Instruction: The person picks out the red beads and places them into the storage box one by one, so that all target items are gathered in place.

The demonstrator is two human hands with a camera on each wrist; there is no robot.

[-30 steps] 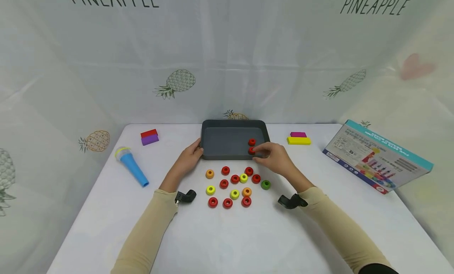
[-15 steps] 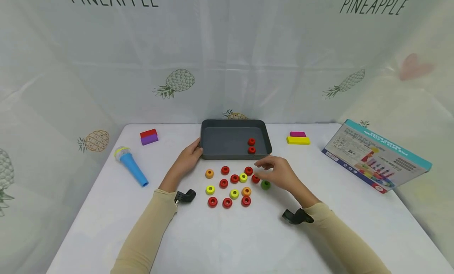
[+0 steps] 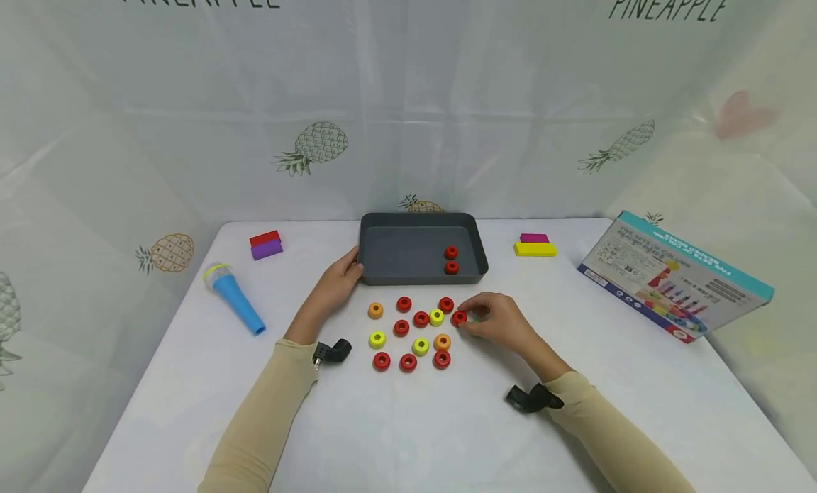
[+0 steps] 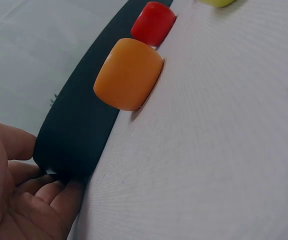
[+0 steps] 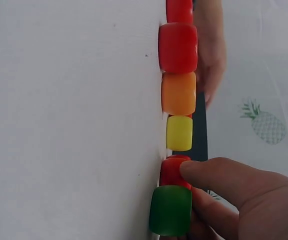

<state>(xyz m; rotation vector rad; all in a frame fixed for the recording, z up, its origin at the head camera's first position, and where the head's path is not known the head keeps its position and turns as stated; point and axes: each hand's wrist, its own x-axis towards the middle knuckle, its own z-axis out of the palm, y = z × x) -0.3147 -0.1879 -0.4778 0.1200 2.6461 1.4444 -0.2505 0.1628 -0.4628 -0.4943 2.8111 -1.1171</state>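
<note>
My left hand grips the front left corner of a dark grey tray, thumb and fingers on either side of its wall in the left wrist view. Two red beads sit inside the tray on the right. In front of it, my right hand pinches a red ring-shaped bead at the right end of the loose group, its thumb on the bead's side. A green bead stands close by in the right wrist view; the hand hides it in the head view.
Several red, yellow and orange beads lie before the tray. A blue toy microphone and red and purple blocks are on the left. Yellow and magenta blocks and a printed toy box stand on the right.
My right hand has left the red bead in the tray, moved back toward the front and closed its fingertips on another red bead. My left hand stays at the tray corner.
</note>
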